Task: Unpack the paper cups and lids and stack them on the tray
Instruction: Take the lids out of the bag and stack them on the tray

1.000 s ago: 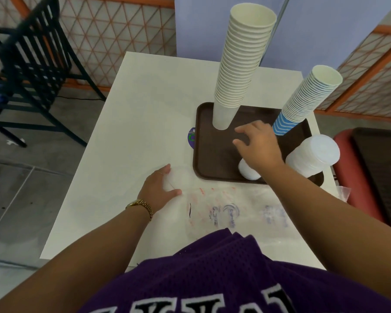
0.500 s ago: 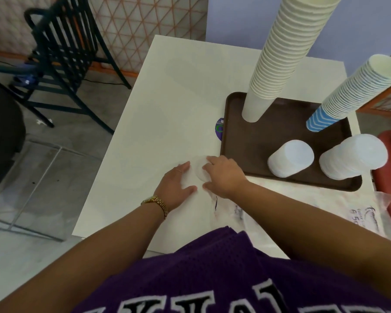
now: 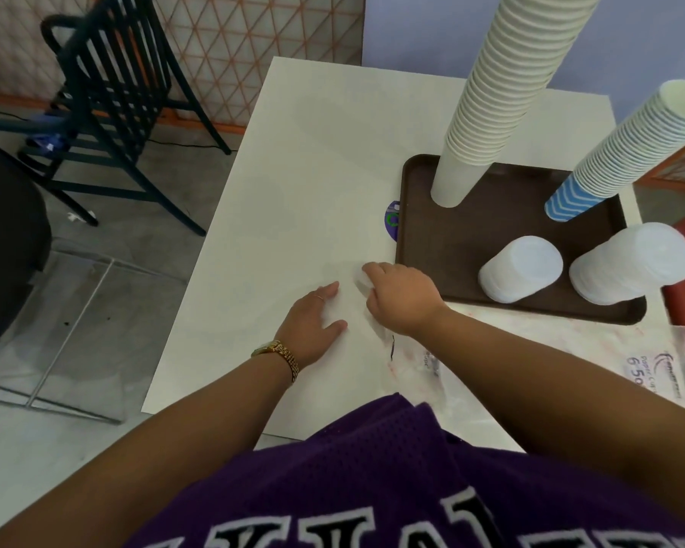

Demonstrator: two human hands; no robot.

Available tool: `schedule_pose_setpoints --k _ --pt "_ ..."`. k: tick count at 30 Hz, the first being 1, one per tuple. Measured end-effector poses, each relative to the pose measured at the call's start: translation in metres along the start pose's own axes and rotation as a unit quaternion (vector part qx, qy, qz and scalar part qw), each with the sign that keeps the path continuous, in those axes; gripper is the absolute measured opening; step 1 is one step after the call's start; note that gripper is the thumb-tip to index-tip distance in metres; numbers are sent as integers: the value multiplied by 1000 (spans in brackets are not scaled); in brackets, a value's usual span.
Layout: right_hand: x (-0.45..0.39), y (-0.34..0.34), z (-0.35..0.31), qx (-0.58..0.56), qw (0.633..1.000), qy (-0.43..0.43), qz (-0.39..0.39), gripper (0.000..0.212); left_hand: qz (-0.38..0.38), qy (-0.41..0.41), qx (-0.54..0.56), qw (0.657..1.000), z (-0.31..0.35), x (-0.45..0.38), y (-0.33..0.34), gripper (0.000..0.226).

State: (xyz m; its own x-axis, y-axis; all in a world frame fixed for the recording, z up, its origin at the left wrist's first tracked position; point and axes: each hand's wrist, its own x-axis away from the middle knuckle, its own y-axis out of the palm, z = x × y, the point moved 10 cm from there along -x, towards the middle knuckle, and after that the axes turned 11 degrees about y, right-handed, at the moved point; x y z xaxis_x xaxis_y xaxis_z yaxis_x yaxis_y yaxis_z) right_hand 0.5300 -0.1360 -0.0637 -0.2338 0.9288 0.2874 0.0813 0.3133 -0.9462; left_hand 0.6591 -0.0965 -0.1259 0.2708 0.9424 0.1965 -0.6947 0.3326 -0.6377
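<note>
Right hand (image 3: 402,298) grip on lid (image 3: 361,278) beside tray (image 3: 408,247) edge; left hand (image 3: 313,322) flat

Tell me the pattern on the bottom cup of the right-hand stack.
Blue and white zigzag; head view.

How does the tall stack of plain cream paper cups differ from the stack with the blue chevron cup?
The tall stack of plain cream paper cups rises out of frame; the stack with the blue chevron cup is shorter, showing its top. Cream stands at the brown plastic tray's far-left, blue at its far-right. Both stand rim-up.
</note>
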Motion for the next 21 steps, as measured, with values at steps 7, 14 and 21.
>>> schedule_pose_setpoints --k 7,14,21 --pt "-2 -11 15 -133 990 37 -6 47 54 -64 83 993 11 -3 -5 54" --pt "0 -18 42 -357 923 137 -47 43 141 -168 342 914 34 -11 2 31" --pt "15 -39 43 -186 981 54 9 96 141 -166 392 894 55 -21 7 25"
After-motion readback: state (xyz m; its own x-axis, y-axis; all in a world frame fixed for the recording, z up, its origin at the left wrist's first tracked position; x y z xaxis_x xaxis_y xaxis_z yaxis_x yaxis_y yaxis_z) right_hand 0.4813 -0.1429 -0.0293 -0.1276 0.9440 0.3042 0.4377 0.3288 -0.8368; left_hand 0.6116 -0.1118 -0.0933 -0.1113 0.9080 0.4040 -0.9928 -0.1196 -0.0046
